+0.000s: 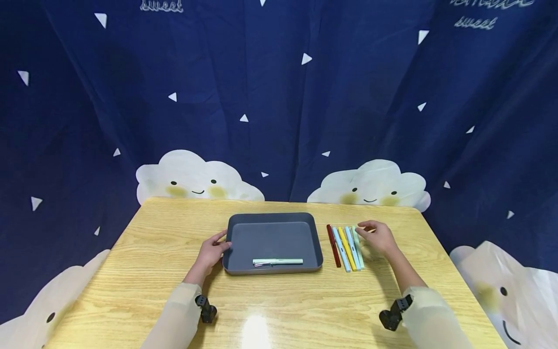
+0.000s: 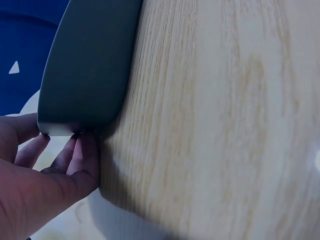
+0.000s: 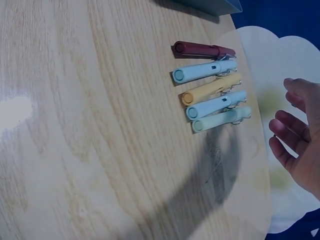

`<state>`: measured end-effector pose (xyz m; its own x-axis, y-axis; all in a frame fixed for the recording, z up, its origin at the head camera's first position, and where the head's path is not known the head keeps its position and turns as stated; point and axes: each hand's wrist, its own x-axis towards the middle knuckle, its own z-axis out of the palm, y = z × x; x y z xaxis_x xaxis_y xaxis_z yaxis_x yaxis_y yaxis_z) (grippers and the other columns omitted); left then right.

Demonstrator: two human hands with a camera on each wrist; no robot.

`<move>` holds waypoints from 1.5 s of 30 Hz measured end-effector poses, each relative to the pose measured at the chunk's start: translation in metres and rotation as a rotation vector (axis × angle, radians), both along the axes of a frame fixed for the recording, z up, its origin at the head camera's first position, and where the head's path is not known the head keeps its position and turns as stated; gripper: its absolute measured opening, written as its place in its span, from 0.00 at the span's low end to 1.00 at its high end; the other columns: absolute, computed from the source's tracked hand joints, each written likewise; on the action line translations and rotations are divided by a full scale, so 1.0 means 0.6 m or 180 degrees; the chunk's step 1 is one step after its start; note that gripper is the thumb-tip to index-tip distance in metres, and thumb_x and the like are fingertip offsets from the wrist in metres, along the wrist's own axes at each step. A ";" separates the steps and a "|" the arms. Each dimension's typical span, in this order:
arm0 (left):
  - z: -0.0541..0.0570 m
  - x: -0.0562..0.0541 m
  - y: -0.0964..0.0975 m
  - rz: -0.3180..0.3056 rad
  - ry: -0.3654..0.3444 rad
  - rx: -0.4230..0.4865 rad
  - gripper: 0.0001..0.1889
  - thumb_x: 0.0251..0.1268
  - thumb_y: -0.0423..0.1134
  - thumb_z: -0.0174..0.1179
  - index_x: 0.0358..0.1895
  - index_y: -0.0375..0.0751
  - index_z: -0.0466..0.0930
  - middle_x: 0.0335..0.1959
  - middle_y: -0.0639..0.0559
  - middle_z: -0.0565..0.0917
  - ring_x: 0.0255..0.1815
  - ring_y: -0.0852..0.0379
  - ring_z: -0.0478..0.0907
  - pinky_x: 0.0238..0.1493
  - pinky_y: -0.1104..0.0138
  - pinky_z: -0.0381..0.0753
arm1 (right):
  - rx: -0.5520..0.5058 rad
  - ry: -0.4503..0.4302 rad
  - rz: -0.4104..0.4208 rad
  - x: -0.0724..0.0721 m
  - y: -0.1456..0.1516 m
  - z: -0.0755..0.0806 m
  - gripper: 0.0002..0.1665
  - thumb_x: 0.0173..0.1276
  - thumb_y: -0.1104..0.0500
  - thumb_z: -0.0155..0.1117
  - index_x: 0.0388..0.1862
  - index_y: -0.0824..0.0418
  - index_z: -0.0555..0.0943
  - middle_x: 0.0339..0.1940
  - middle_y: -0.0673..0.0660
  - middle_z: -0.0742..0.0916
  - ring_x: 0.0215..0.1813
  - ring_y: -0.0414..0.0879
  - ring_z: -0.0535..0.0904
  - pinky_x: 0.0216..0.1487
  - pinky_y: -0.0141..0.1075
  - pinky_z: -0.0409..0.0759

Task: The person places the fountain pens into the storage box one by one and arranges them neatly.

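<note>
A dark grey rectangular tray [image 1: 274, 218] sits on the table, a pale mint pen [image 1: 283, 261] with a metal clip lying inside along its near side. My left hand [image 1: 212, 252] holds the tray's left wall, thumb at the rim and fingers against the outside. To the right of the tray lie several pens side by side: a dark red pen [image 1: 333, 246], a light blue pen [image 1: 341, 248], a yellow pen [image 1: 347, 248], another light blue pen [image 3: 215, 106] and a mint pen [image 3: 220, 119]. Beside the mint one hovers my right hand [image 1: 378, 236], fingers loosely bent around nothing.
The light wooden table [image 1: 144, 271] has rounded far corners. Behind it hangs a dark blue curtain [image 1: 270, 97] with white triangles and smiling clouds. Each forearm carries a small black wrist camera [image 1: 394, 314] near the sleeve cuff.
</note>
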<state>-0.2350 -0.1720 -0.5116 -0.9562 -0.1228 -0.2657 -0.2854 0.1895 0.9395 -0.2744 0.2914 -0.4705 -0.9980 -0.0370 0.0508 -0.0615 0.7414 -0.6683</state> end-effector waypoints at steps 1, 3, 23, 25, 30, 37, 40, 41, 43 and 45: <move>-0.001 0.000 0.000 0.0002 0.0004 0.0003 0.27 0.66 0.33 0.53 0.69 0.39 0.63 0.58 0.29 0.71 0.57 0.41 0.73 0.53 0.54 0.78 | -0.0014 -0.0018 -0.0030 0.000 0.002 -0.003 0.24 0.68 0.51 0.58 0.52 0.69 0.78 0.46 0.68 0.82 0.47 0.57 0.77 0.37 0.36 0.75; -0.002 0.000 0.000 0.0013 0.0007 0.0009 0.27 0.66 0.33 0.53 0.69 0.39 0.63 0.57 0.29 0.72 0.57 0.41 0.73 0.54 0.54 0.78 | -0.0018 -0.0065 -0.0094 0.001 0.004 -0.009 0.24 0.68 0.50 0.58 0.53 0.68 0.78 0.47 0.69 0.81 0.47 0.57 0.77 0.36 0.35 0.75; 0.001 0.001 -0.001 0.0012 -0.0017 0.0041 0.27 0.66 0.33 0.53 0.69 0.40 0.63 0.56 0.31 0.72 0.55 0.43 0.75 0.47 0.61 0.79 | -0.0394 -0.0485 -0.0524 0.021 -0.004 -0.051 0.27 0.68 0.55 0.56 0.60 0.71 0.71 0.43 0.65 0.77 0.34 0.45 0.72 0.27 0.31 0.72; 0.001 0.001 -0.001 0.0009 -0.0014 0.0038 0.27 0.66 0.33 0.53 0.69 0.40 0.63 0.56 0.31 0.72 0.55 0.42 0.75 0.47 0.61 0.79 | -0.0437 -0.0494 -0.0560 0.023 -0.006 -0.054 0.27 0.68 0.55 0.56 0.61 0.71 0.70 0.44 0.65 0.76 0.36 0.46 0.73 0.29 0.31 0.73; 0.000 0.001 -0.001 0.0009 -0.0019 0.0040 0.27 0.66 0.33 0.53 0.69 0.40 0.63 0.57 0.31 0.72 0.56 0.42 0.74 0.46 0.62 0.79 | -0.0467 -0.0486 -0.0637 0.024 -0.009 -0.063 0.27 0.67 0.56 0.56 0.60 0.71 0.71 0.41 0.63 0.76 0.36 0.45 0.72 0.29 0.30 0.72; -0.002 0.000 -0.002 0.0004 -0.0023 0.0034 0.27 0.67 0.34 0.53 0.69 0.41 0.63 0.58 0.30 0.71 0.57 0.40 0.74 0.46 0.61 0.79 | -0.0454 -0.0500 -0.0703 0.024 -0.011 -0.071 0.27 0.67 0.55 0.56 0.59 0.72 0.72 0.38 0.60 0.77 0.35 0.44 0.70 0.29 0.30 0.70; -0.002 -0.001 -0.002 0.0005 -0.0020 0.0040 0.26 0.67 0.34 0.53 0.69 0.41 0.63 0.58 0.30 0.71 0.58 0.40 0.73 0.47 0.61 0.79 | -0.0454 -0.0511 -0.0736 0.025 -0.013 -0.074 0.26 0.67 0.55 0.56 0.59 0.71 0.72 0.37 0.60 0.77 0.36 0.45 0.70 0.30 0.30 0.71; -0.002 -0.001 -0.002 0.0003 -0.0020 0.0041 0.26 0.67 0.34 0.53 0.69 0.41 0.63 0.59 0.30 0.71 0.58 0.40 0.73 0.47 0.60 0.79 | -0.0451 -0.0516 -0.0742 0.026 -0.014 -0.074 0.26 0.67 0.55 0.56 0.59 0.71 0.72 0.37 0.60 0.77 0.36 0.45 0.71 0.30 0.31 0.71; -0.001 0.000 -0.001 0.0001 -0.0008 0.0042 0.27 0.67 0.33 0.53 0.69 0.40 0.63 0.58 0.30 0.71 0.58 0.40 0.73 0.48 0.60 0.79 | -0.0434 -0.0526 -0.0744 0.027 -0.016 -0.075 0.26 0.67 0.55 0.56 0.59 0.71 0.72 0.37 0.60 0.77 0.36 0.45 0.71 0.31 0.31 0.71; -0.001 0.001 -0.001 0.0003 -0.0002 0.0051 0.27 0.66 0.33 0.53 0.69 0.40 0.63 0.59 0.30 0.71 0.58 0.40 0.73 0.49 0.59 0.79 | -0.0431 -0.0542 -0.0755 0.027 -0.017 -0.075 0.26 0.67 0.55 0.56 0.59 0.71 0.72 0.37 0.60 0.77 0.35 0.45 0.71 0.30 0.31 0.71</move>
